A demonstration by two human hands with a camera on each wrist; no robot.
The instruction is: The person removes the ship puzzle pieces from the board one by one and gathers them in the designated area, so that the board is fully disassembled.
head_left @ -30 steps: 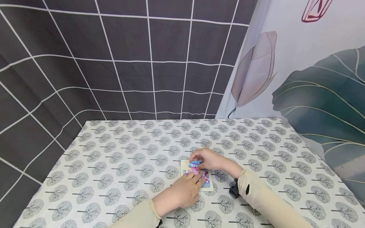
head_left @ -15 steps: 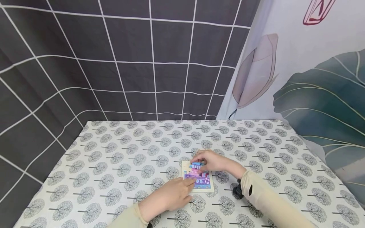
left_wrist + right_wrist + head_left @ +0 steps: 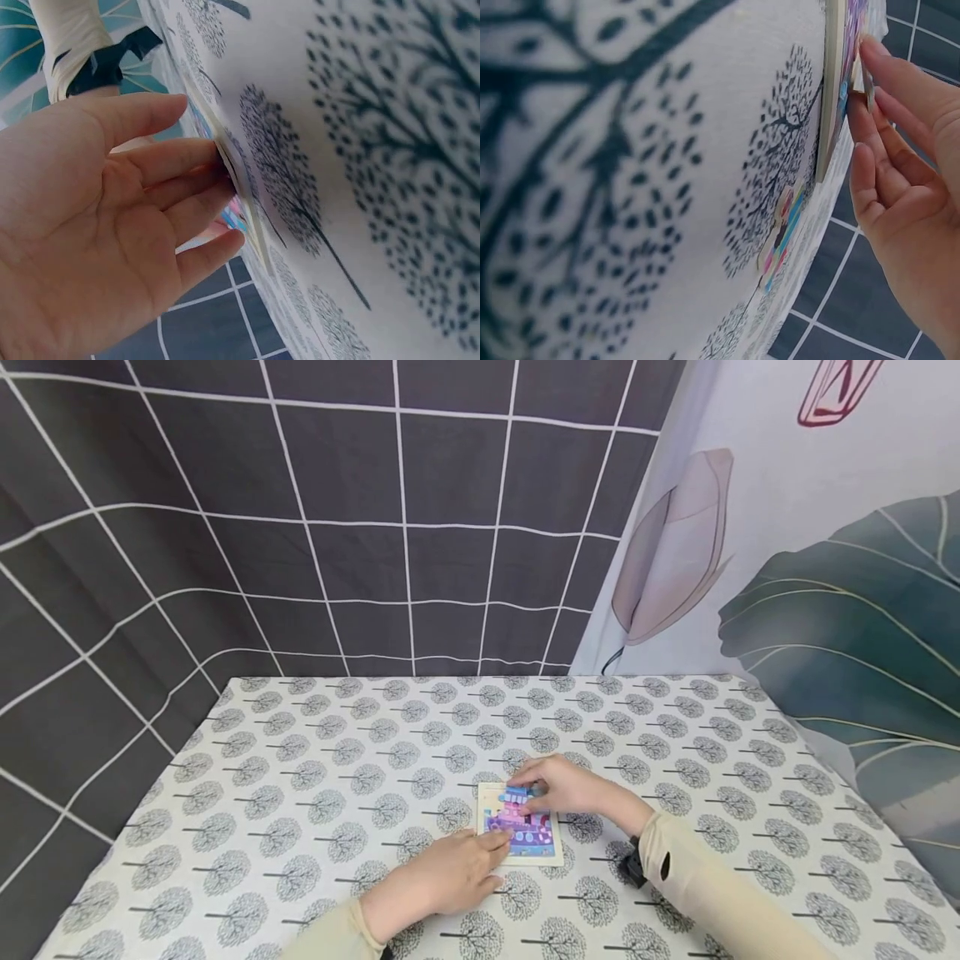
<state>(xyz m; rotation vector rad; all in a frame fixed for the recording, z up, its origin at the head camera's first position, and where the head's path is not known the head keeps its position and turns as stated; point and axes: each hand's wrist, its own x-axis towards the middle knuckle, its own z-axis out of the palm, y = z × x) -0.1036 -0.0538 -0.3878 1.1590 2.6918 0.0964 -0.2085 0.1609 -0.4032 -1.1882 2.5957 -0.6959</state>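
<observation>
A small jigsaw puzzle in a cream-bordered tray lies on the table, its picture purple, pink and blue. My right hand is at its far edge and pinches a jigsaw piece between thumb and fingers, tilted over the puzzle. My left hand rests its nearly straight fingers on the puzzle's near left part; the left wrist view shows these fingers reaching over the tray's edge. Another jigsaw piece lies on the cloth beyond the tray in the right wrist view; my right hand seems to hide it in the head view.
A white tablecloth printed with grey trees covers the table. Behind it hangs a dark curtain with a white grid, and a leaf-patterned curtain on the right. A black wrist camera sits on the right wrist.
My left hand has drawn back to the left, uncovering the middle of the puzzle. My right hand has shifted slightly right, still pinching the jigsaw piece, which now looks lower against the puzzle.
</observation>
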